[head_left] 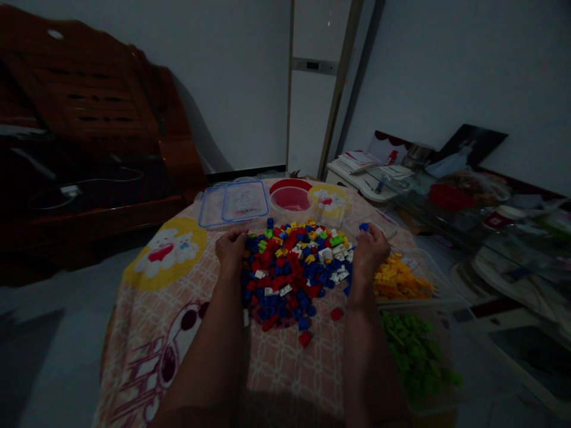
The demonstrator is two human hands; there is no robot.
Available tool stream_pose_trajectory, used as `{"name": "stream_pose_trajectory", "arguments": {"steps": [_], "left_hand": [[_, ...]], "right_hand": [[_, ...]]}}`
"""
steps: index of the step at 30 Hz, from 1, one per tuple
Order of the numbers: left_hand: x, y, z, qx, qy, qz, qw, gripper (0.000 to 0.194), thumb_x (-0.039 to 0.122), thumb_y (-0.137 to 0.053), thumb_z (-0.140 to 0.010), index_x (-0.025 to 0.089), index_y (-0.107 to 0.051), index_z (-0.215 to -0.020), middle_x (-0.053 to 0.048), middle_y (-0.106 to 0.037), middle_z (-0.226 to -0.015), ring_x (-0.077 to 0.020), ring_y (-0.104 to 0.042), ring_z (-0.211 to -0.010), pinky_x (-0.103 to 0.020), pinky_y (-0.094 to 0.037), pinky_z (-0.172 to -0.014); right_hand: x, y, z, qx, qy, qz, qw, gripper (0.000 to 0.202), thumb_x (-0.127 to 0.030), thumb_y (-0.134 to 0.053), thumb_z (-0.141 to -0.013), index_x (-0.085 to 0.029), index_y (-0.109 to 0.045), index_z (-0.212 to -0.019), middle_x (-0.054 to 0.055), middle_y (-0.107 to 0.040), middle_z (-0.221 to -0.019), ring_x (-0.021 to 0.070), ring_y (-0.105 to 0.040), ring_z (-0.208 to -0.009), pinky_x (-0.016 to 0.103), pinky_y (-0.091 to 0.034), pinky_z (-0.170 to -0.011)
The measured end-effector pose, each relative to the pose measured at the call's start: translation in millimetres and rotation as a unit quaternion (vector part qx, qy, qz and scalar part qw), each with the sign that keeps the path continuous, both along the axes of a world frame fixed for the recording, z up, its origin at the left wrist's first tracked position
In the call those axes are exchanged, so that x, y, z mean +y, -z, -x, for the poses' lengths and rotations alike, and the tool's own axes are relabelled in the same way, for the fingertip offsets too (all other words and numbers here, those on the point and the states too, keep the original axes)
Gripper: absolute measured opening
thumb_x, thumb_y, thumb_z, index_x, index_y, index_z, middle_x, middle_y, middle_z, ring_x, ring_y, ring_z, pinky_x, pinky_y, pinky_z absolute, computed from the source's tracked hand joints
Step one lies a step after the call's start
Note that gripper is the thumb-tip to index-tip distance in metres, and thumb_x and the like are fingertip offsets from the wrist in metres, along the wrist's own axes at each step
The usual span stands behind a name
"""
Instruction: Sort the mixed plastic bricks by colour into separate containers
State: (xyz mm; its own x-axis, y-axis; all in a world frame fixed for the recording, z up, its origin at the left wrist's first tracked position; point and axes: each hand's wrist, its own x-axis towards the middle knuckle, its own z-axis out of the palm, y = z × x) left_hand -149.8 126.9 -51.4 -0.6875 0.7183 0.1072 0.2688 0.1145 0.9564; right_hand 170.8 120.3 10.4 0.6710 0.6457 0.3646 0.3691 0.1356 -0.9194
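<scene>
A mixed pile of toy building bricks [289,270] in red, blue, white, yellow and green lies on the cloth-covered table between my hands. At the pile's left edge is my left hand [231,249], its fingers curled together; anything inside them is hidden. My right hand [372,249] is raised at the right side of the pile, pinching a blue brick [364,227] at the fingertips. Just behind and below that hand, yellow bricks [401,278] fill a clear container. Nearer to me, a second clear tub holds green bricks [413,348].
Clear lids with blue rims [234,203] and a red round tub [291,196] stand at the table's far side. A wooden bench [93,119] is on the left. To the right, a cluttered glass table [446,208] stands close by.
</scene>
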Motion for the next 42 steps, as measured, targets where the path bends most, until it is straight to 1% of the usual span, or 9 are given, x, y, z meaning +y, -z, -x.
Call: {"name": "stream_pose_trajectory", "arguments": {"steps": [5,10,13,18,23,30,34,38,42], "left_hand": [[-0.4,-0.3,-0.1,0.001,0.002,0.002,1.000,0.031,0.029,-0.065,-0.069,0.016,-0.081,-0.092,-0.005,-0.077,-0.085,-0.0231,-0.070,-0.085,-0.031,-0.053,-0.079],[-1.3,-1.3,-0.3,0.000,0.001,0.000,1.000,0.031,0.029,-0.066,-0.069,0.016,-0.081,-0.093,-0.006,-0.078,-0.087,-0.0231,-0.070,-0.086,-0.030,-0.053,-0.079],[-2.8,-3.2,-0.9,0.001,0.001,0.006,1.000,0.031,0.029,-0.067,-0.070,0.015,-0.081,-0.094,-0.005,-0.078,-0.086,-0.0230,-0.070,-0.085,-0.030,-0.053,-0.078],[-3.8,-6.4,-3.4,-0.001,0.003,-0.001,1.000,0.029,0.027,-0.065,-0.071,0.016,-0.081,-0.091,-0.005,-0.077,-0.084,-0.0218,-0.070,-0.082,-0.029,-0.053,-0.076],[-4.8,-9.6,-5.0,-0.003,-0.005,0.022,1.000,0.029,0.027,-0.066,-0.071,0.016,-0.081,-0.093,-0.005,-0.078,-0.085,-0.0227,-0.071,-0.083,-0.030,-0.052,-0.076],[-5.1,-8.6,-4.6,0.000,0.003,0.008,1.000,0.029,0.027,-0.065,-0.071,0.016,-0.081,-0.092,-0.006,-0.078,-0.089,-0.0230,-0.071,-0.087,-0.031,-0.053,-0.081],[-4.2,-6.4,-4.0,-0.015,0.002,0.009,1.000,0.031,0.028,-0.065,-0.071,0.016,-0.081,-0.094,-0.006,-0.078,-0.089,-0.0226,-0.071,-0.085,-0.030,-0.054,-0.079],[-3.9,-7.3,-3.8,-0.015,0.001,0.007,1.000,0.030,0.027,-0.065,-0.070,0.015,-0.081,-0.093,-0.006,-0.078,-0.088,-0.0225,-0.071,-0.086,-0.030,-0.053,-0.080],[-5.4,-12.8,-5.2,-0.002,0.004,0.023,1.000,0.028,0.025,-0.065,-0.070,0.014,-0.081,-0.090,-0.006,-0.078,-0.084,-0.0230,-0.071,-0.085,-0.030,-0.053,-0.081]], "right_hand": [[1.0,0.0,0.5,-0.062,-0.074,0.045,0.994,0.032,-0.025,-0.055,-0.077,-0.012,-0.078,-0.095,0.013,-0.078,-0.092,0.0257,-0.073,-0.085,0.036,-0.056,-0.083],[-2.0,-6.7,16.8,-0.163,-0.155,0.060,0.973,0.023,-0.028,-0.058,-0.083,-0.017,-0.078,-0.083,0.008,-0.078,-0.084,0.0228,-0.070,-0.080,0.032,-0.053,-0.080],[-4.7,-8.4,31.9,-0.243,-0.190,0.095,0.947,0.021,-0.025,-0.060,-0.086,-0.016,-0.079,-0.090,0.010,-0.077,-0.092,0.0220,-0.070,-0.084,0.031,-0.051,-0.082],[-10.3,-8.4,52.1,-0.404,-0.197,0.183,0.875,0.022,-0.021,-0.066,-0.086,-0.016,-0.078,-0.104,0.014,-0.075,-0.105,0.0258,-0.065,-0.103,0.035,-0.046,-0.094],[-13.3,-10.4,58.3,-0.438,-0.214,0.226,0.843,0.016,-0.019,-0.063,-0.089,-0.018,-0.078,-0.095,0.012,-0.075,-0.102,0.0245,-0.066,-0.100,0.033,-0.044,-0.089],[-12.3,-9.4,58.0,-0.385,-0.231,0.202,0.871,0.008,-0.020,-0.069,-0.082,-0.021,-0.073,-0.090,0.008,-0.075,-0.095,0.0227,-0.067,-0.093,0.032,-0.045,-0.084],[-10.2,-7.1,57.7,-0.343,-0.250,0.175,0.888,0.013,-0.018,-0.072,-0.077,-0.024,-0.072,-0.090,0.003,-0.075,-0.090,0.0210,-0.067,-0.088,0.031,-0.047,-0.083],[-9.7,-7.5,56.2,-0.299,-0.272,0.153,0.902,0.024,-0.018,-0.071,-0.077,-0.025,-0.076,-0.099,0.003,-0.076,-0.093,0.0199,-0.069,-0.087,0.030,-0.050,-0.083],[-8.2,-7.8,49.4,-0.244,-0.262,0.093,0.929,0.018,-0.021,-0.066,-0.079,-0.023,-0.079,-0.092,0.006,-0.078,-0.099,0.0204,-0.070,-0.090,0.031,-0.052,-0.086]]}}
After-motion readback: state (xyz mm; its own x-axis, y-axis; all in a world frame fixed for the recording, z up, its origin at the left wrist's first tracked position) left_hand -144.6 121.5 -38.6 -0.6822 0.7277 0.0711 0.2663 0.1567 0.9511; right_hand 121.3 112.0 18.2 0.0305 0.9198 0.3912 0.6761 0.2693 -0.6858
